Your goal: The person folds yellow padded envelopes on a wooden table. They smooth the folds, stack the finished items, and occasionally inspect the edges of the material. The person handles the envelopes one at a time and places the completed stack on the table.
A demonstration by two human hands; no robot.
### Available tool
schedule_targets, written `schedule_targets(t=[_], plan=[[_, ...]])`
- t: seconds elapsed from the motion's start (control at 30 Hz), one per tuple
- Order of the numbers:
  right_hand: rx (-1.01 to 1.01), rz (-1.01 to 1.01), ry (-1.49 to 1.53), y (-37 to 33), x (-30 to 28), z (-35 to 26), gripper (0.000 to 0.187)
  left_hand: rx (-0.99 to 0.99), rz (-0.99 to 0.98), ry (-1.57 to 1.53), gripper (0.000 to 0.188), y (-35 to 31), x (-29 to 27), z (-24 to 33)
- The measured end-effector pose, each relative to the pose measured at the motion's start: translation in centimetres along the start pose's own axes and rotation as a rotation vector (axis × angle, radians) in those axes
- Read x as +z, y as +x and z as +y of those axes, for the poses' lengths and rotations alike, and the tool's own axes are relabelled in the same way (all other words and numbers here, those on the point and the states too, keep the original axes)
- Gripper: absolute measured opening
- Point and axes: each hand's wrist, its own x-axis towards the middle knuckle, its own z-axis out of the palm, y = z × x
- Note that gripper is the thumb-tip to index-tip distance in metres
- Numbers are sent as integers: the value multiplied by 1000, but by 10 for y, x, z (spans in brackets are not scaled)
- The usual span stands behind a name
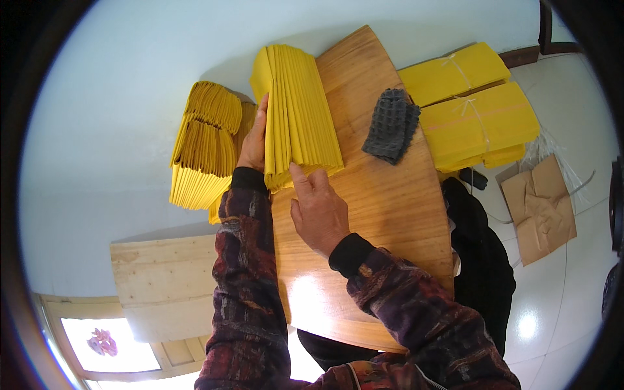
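Observation:
A thick stack of folded yellow paper [299, 117] stands on the wooden table, its many folds side by side like a fan. My left hand [255, 140] holds it along its left side, the fingers reaching up and partly hidden by the paper. At the near edge of the stack, my right hand [320, 211] touches a fold with its index fingertip. Its thumb stands apart, the other fingers are bent, and nothing shows in its grasp.
Left of the table rise more folded yellow paper piles [205, 143]. A dark grey cloth [391, 127] lies on the wooden table [370, 214]. Beyond its right edge are tied yellow bundles [478, 123] and brown cardboard [543, 211]. A pale wooden board [162, 279] leans at lower left.

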Motion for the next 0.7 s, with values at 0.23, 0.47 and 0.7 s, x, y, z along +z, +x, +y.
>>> schedule_targets(t=[0.23, 0.47, 0.7], plan=[[-79, 132, -136, 3, 0, 4, 49, -27, 27, -33, 57, -2, 3, 1], [-129, 128, -119, 4, 4, 4, 47, -19, 12, -34, 58, -2, 1, 0], [-76, 109, 98, 1, 5, -2, 48, -10, -5, -17, 58, -1, 0, -1]])
